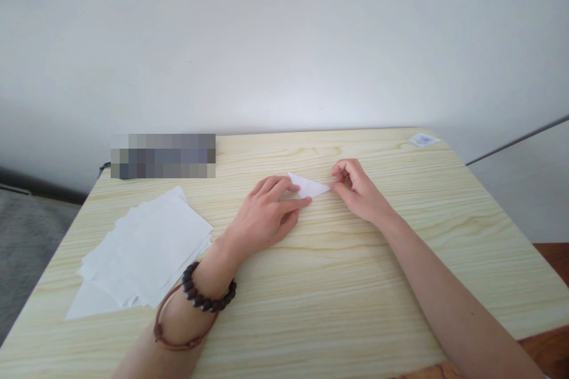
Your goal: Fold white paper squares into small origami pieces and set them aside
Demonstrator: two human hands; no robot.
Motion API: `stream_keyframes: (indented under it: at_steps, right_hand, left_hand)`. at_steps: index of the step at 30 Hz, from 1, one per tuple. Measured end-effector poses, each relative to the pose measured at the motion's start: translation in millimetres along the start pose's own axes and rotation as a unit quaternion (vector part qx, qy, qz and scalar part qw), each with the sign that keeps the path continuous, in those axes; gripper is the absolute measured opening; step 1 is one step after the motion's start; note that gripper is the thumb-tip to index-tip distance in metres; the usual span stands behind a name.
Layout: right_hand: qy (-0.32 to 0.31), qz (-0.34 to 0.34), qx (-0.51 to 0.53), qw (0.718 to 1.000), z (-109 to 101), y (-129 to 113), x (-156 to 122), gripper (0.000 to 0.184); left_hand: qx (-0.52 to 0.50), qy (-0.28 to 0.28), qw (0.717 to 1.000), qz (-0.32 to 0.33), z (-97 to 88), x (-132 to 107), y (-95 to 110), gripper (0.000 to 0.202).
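A small white paper folded into a triangle [310,187] lies on the light wooden table [311,272]. My left hand [267,213] rests on the table with its fingertips pressing the triangle's left part; the fingers are stretched along the paper. My right hand [358,189] pinches the triangle's right tip between thumb and fingers. Two bead bracelets sit on my left wrist.
A loose stack of white paper sheets [142,251] lies at the table's left. A small paper scrap [424,140] sits at the far right corner. A blurred dark object [162,156] lies at the back left edge. A pale wall stands behind the table.
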State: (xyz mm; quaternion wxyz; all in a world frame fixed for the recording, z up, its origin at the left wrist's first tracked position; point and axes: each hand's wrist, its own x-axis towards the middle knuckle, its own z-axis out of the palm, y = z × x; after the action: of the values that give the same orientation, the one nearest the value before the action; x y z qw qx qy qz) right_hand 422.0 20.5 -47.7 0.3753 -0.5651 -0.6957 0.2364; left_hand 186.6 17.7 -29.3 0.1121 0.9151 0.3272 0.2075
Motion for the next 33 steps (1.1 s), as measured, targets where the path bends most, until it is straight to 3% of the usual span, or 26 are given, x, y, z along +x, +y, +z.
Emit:
stream_keyframes:
  at_steps: [6, 11, 21, 27, 33]
  right_hand:
    - [-0.014, -0.021, -0.088, 0.996, 5, -9, -2, 0.024]
    - [-0.038, -0.049, -0.117, 0.991, 5, -14, -3, 0.019]
    - [-0.040, -0.111, -0.036, 0.992, 3, -15, -4, 0.005]
    - [-0.098, -0.140, -0.037, 0.985, -2, -19, -6, 0.009]
    - [-0.127, -0.230, -0.056, 0.963, 1, -17, -4, 0.014]
  left_hand:
    - [0.002, -0.005, 1.000, 0.000, -0.1, 0, 0, 0.034]
    - [0.005, 0.013, 1.000, 0.005, 1.3, 0, -2, 0.029]
    - [0.015, 0.085, 0.996, -0.029, 11.3, 2, -7, 0.023]
    - [0.015, 0.082, 0.996, -0.035, 9.1, 2, -5, 0.023]
    - [0.010, 0.106, 0.991, -0.079, 10.5, 3, -6, 0.021]
